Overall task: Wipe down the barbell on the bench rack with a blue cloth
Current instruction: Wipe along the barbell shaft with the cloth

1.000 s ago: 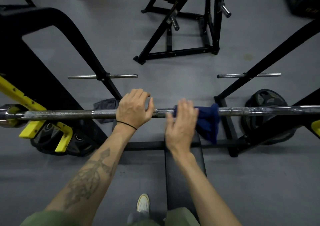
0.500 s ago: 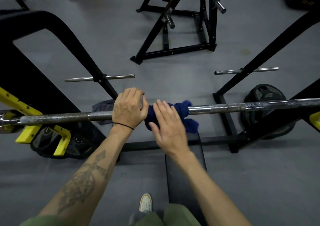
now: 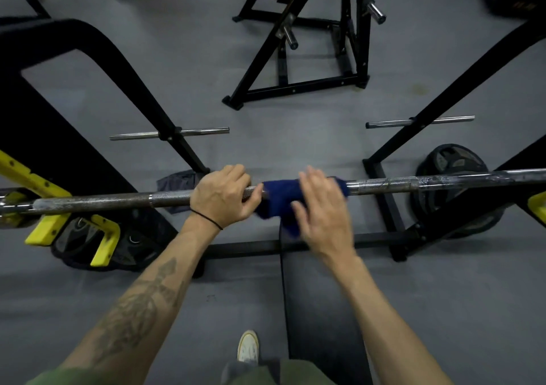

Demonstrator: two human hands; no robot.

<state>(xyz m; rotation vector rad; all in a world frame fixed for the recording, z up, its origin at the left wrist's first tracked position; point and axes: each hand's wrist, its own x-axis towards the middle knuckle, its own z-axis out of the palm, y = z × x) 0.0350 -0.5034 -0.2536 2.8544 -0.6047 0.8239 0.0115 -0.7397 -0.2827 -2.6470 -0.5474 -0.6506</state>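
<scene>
The steel barbell (image 3: 413, 182) lies across the view on the rack, its left end resting by the yellow hooks (image 3: 47, 231). My left hand (image 3: 221, 197) is wrapped around the bar near its middle. Just to the right, a dark blue cloth (image 3: 276, 194) is draped over the bar and hangs a little below it. My right hand (image 3: 322, 207) lies over the cloth with fingers curled across the bar, pressing the cloth to the steel; the hand is blurred by motion.
The black bench pad (image 3: 319, 310) runs below the bar toward me. Weight plates (image 3: 452, 166) lean on the right upright, more plates (image 3: 88, 245) lie at the left. A grey rag (image 3: 177, 180) lies on the floor. A black plate rack (image 3: 295, 59) stands behind.
My right hand slid the blue cloth left along the bar until it met my left hand, and has since moved a little back to the right. My left hand kept its grip.
</scene>
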